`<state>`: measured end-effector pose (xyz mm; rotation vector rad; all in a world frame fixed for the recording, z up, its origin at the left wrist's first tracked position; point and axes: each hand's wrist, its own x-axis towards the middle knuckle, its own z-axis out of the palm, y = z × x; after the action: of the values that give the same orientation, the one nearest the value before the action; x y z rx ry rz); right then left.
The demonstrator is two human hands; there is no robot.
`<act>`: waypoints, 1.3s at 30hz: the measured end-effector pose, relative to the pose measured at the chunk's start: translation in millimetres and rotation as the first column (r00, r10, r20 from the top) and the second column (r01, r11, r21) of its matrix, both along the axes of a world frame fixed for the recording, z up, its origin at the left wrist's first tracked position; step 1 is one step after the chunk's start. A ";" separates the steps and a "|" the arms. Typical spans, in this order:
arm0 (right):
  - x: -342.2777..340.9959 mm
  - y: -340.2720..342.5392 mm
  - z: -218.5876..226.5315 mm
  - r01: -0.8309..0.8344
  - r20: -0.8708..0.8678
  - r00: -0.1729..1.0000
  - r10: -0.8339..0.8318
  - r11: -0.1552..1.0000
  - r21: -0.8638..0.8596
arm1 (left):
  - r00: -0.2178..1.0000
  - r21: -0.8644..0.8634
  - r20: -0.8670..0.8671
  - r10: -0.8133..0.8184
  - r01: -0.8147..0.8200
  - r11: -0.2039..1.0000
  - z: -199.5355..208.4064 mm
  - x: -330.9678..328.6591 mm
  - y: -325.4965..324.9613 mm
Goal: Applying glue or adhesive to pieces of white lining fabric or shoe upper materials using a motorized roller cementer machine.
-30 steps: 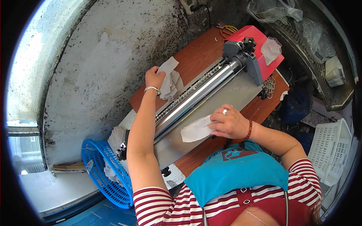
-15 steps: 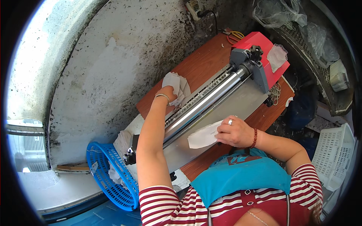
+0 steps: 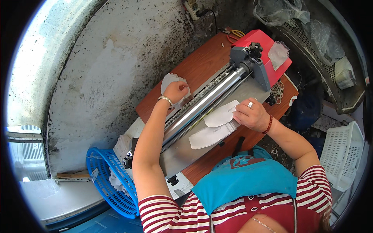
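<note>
Hands point(image 3: 252, 115) at white pieces point(image 3: 220, 115); brown tabletop point(image 3: 204, 54), dark-speckled wall point(image 3: 105, 81).

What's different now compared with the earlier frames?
The right hand has moved slightly up and right. The white pieces there have parted: one piece is held by its right end, nearer the roller, while a stack lies below on the plate. The left hand has come down over the pile; its grip is unclear. The blue basket stayed put.
</note>
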<state>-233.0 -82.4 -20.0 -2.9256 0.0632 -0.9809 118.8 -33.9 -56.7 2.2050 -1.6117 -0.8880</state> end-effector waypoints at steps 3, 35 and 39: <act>3.3 2.2 -7.2 0.014 -0.043 0.999 -0.013 0.999 0.031 | 0.982 -0.049 -0.185 -0.051 0.042 0.998 12.8 -29.4 -8.7; 17.4 42.4 2.8 -0.156 -0.060 0.980 0.189 0.920 0.360 | 0.782 -0.456 0.319 0.536 -0.369 0.810 -2.3 43.2 -1.2; 16.6 47.6 0.2 -0.173 -0.083 0.977 0.194 0.961 0.214 | 0.787 -0.074 0.595 0.162 -0.146 0.986 -13.4 52.9 16.5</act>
<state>-216.4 -34.8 -19.7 -2.7311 -0.0959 -0.7474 171.7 -17.5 -70.1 2.7259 -1.6167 -0.0999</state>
